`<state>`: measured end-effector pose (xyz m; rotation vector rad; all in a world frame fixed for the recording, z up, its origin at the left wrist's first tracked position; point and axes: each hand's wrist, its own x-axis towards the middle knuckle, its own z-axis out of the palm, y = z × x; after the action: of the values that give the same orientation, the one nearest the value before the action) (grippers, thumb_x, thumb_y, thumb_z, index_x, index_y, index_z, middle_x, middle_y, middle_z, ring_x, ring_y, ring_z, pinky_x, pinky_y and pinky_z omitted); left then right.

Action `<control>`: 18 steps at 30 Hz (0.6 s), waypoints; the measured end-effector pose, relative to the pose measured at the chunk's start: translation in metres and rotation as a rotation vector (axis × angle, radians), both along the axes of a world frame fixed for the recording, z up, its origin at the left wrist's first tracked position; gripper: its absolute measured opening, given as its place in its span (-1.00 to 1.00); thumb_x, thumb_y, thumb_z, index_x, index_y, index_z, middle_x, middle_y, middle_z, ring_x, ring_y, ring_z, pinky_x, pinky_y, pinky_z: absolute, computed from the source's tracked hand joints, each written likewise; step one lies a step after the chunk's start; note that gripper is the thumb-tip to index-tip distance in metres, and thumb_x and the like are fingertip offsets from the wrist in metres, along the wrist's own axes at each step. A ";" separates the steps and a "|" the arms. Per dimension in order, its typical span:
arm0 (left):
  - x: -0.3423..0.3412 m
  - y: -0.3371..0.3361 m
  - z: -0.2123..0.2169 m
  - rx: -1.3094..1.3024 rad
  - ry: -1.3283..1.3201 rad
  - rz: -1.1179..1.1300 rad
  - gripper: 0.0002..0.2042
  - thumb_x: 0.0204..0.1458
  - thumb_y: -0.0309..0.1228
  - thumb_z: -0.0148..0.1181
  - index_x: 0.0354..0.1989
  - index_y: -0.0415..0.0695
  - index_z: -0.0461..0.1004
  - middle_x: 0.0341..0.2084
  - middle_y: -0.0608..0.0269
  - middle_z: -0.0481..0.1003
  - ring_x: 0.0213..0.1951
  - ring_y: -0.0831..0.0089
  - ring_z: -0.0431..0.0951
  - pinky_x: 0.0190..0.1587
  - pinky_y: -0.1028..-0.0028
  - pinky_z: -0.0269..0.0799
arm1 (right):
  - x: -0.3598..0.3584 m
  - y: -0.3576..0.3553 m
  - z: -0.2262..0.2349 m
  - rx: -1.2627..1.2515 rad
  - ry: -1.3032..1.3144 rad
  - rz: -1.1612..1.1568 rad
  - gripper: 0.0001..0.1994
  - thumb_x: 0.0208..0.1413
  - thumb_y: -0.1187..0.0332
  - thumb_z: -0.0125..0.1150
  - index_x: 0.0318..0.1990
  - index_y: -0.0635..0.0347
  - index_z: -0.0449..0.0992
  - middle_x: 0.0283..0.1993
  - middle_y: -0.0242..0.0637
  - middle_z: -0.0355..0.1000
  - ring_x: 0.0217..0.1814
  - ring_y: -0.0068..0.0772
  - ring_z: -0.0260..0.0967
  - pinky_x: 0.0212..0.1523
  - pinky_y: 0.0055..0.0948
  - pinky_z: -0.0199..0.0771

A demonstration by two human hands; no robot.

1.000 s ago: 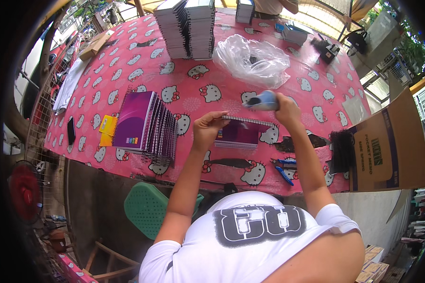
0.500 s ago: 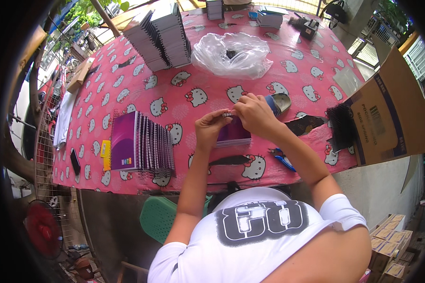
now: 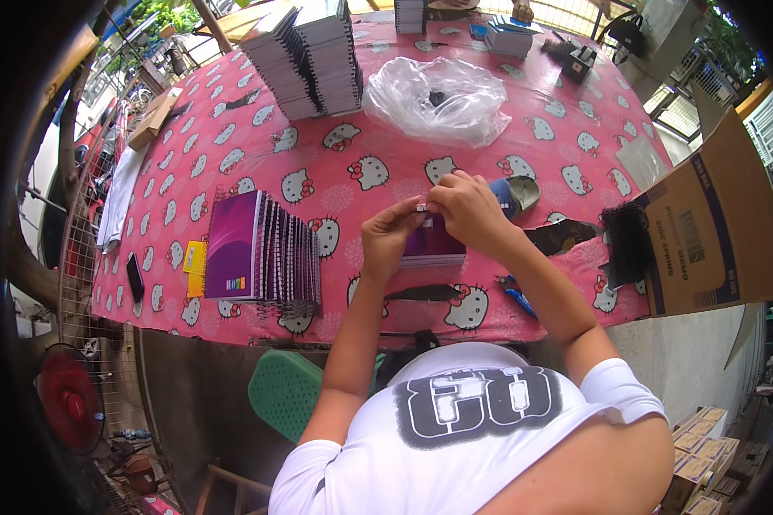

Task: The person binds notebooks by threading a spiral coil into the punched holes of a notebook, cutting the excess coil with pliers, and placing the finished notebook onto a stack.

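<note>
**Both hands pinch a small piece above a purple notebook**

Pink cartoon-cat cloth covers the desk (image 3: 258, 146), which stands outdoors beside a wire fence and greenery. Near its front edge lies a purple spiral notebook (image 3: 435, 247), flat and square to the person, directly beneath the two hands, so the work happens right over its cover.

At the person's left, a row of matching purple spiral notebooks (image 3: 262, 255) stands fanned on edge, spines up, within easy reach of the left arm. Farther back, two tall stacks of dark notebooks (image 3: 309, 56) sit well apart from the work, and a crumpled clear plastic bag (image 3: 438, 101) lies between those stacks and the hands. A blue-and-grey object (image 3: 514, 193) rests just beside the right hand; what it is cannot be told. An open cardboard box (image 3: 713, 227) leans at the desk's right end.

The left hand (image 3: 389, 238) is raised off the notebook, wrist bent, thumb and forefinger closed narrowly on a small white piece (image 3: 422, 206). The right hand (image 3: 468, 209) meets it from the other side, fingers curled and pinching the same piece, knuckles upward. Both forearms rise from the lower edge and converge over the notebook, elbows apart.
</note>
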<state>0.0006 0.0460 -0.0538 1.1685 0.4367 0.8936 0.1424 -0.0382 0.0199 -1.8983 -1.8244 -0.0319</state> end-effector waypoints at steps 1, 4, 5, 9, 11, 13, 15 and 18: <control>0.000 -0.001 0.000 0.011 0.001 -0.004 -0.74 0.02 -0.72 0.18 -0.09 -0.29 0.54 -0.23 0.17 0.58 -0.20 0.54 0.56 -0.09 0.57 0.52 | 0.000 -0.002 -0.001 -0.011 -0.027 -0.006 -0.92 0.00 0.39 0.21 -0.34 0.12 0.52 -0.25 -0.31 0.44 -0.09 -0.19 0.35 -0.10 -0.22 0.27; -0.001 -0.004 0.001 0.021 0.007 -0.025 -0.75 0.02 -0.70 0.19 -0.09 -0.29 0.53 -0.23 0.19 0.57 -0.19 0.55 0.55 -0.08 0.56 0.51 | -0.003 -0.015 0.006 0.051 -0.063 -0.051 -0.78 -0.03 0.40 0.23 -0.18 0.14 0.50 -0.09 -0.26 0.43 0.01 -0.15 0.33 0.01 -0.18 0.27; -0.002 -0.003 0.002 0.010 0.009 -0.030 -0.76 0.02 -0.70 0.20 -0.11 -0.29 0.53 -0.22 0.19 0.56 -0.18 0.55 0.54 -0.08 0.57 0.51 | -0.005 -0.030 0.011 0.137 -0.047 -0.076 -0.71 -0.04 0.39 0.24 -0.10 0.14 0.49 -0.03 -0.24 0.41 0.06 -0.12 0.32 0.06 -0.17 0.25; 0.007 -0.005 0.000 0.088 -0.086 -0.025 -0.79 -0.02 -0.70 0.25 -0.19 -0.28 0.51 -0.17 0.16 0.52 -0.15 0.53 0.52 -0.08 0.58 0.50 | 0.001 -0.131 -0.014 -0.028 0.013 -0.193 -0.45 -0.08 0.33 0.30 0.15 0.15 0.36 0.15 -0.11 0.32 0.20 0.00 0.23 0.21 -0.14 0.19; 0.014 -0.009 0.002 0.076 -0.137 -0.012 -0.81 -0.05 -0.71 0.27 -0.25 -0.27 0.49 -0.15 0.12 0.51 -0.14 0.51 0.52 -0.08 0.57 0.50 | 0.002 -0.178 -0.060 -0.098 -0.028 -0.289 -0.44 -0.08 0.31 0.33 0.15 0.15 0.37 0.11 -0.10 0.32 0.19 -0.01 0.24 0.19 -0.15 0.19; 0.020 -0.016 0.011 0.123 -0.176 0.052 -0.82 -0.07 -0.72 0.29 -0.29 -0.28 0.48 -0.17 0.08 0.51 -0.14 0.49 0.53 -0.09 0.57 0.50 | 0.004 -0.206 -0.100 -0.092 -0.174 -0.362 -0.45 -0.08 0.29 0.34 0.13 0.14 0.38 0.07 -0.13 0.33 0.15 -0.06 0.26 0.17 -0.16 0.18; 0.022 -0.030 0.027 0.225 -0.198 0.173 -0.83 -0.08 -0.71 0.30 -0.32 -0.29 0.47 -0.20 0.05 0.52 -0.16 0.47 0.54 -0.10 0.56 0.51 | 0.003 -0.198 -0.091 -0.113 0.055 -0.394 -0.47 -0.08 0.28 0.34 0.11 0.15 0.41 0.04 -0.12 0.33 0.10 -0.06 0.26 0.16 -0.14 0.18; 0.011 -0.041 0.045 0.539 -0.064 0.362 -0.82 -0.11 -0.69 0.34 -0.35 -0.30 0.46 -0.25 0.01 0.53 -0.22 0.45 0.56 -0.15 0.54 0.54 | -0.020 -0.146 -0.025 0.163 0.391 -0.243 -0.52 -0.06 0.28 0.33 0.07 0.16 0.46 -0.04 -0.13 0.36 0.03 -0.06 0.27 0.10 -0.10 0.22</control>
<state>0.0120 0.0048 -0.0092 1.5723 0.3710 1.4169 0.1227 -0.1844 -0.0055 -1.8473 -1.2910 0.0980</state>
